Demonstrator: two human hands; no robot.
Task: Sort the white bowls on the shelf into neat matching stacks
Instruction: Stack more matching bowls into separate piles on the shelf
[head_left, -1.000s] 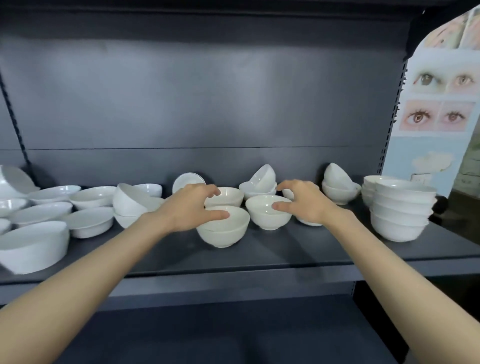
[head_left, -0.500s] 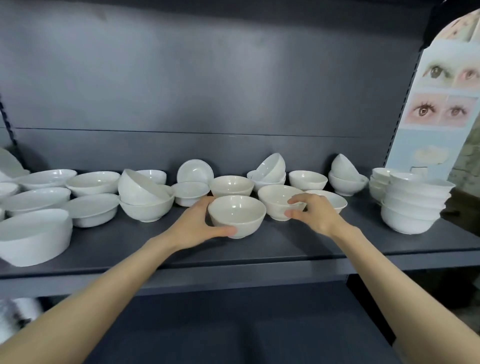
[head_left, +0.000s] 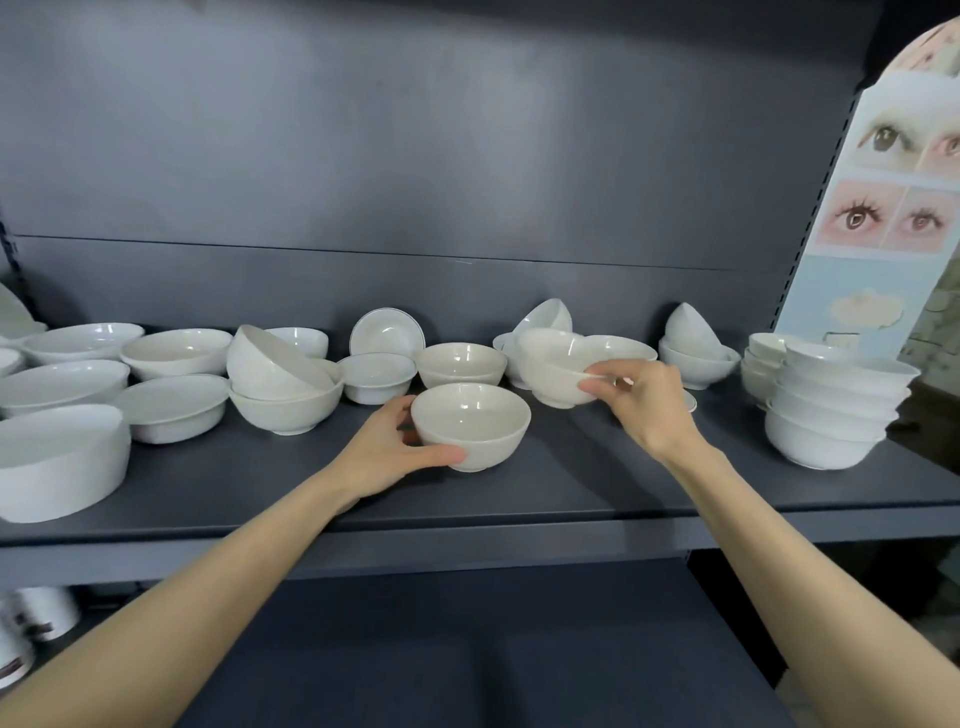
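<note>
Hands at work on the shelf (head_left: 571, 499): the left hand (head_left: 395, 447) cups a bowl (head_left: 470, 426) standing near the front edge, mid-length, while the right hand (head_left: 644, 405) pinches the rim of a second bowl (head_left: 558, 371), tilted just behind it to the right. Step in hand, by the look of it — nesting this matching pair; next, the second bowl needs levelling over the first and lowering squarely. Other bowls crowd behind it, so whether it rests on anything is hard to tell. A big bowl (head_left: 52, 462) at the left end is cut off.
</note>
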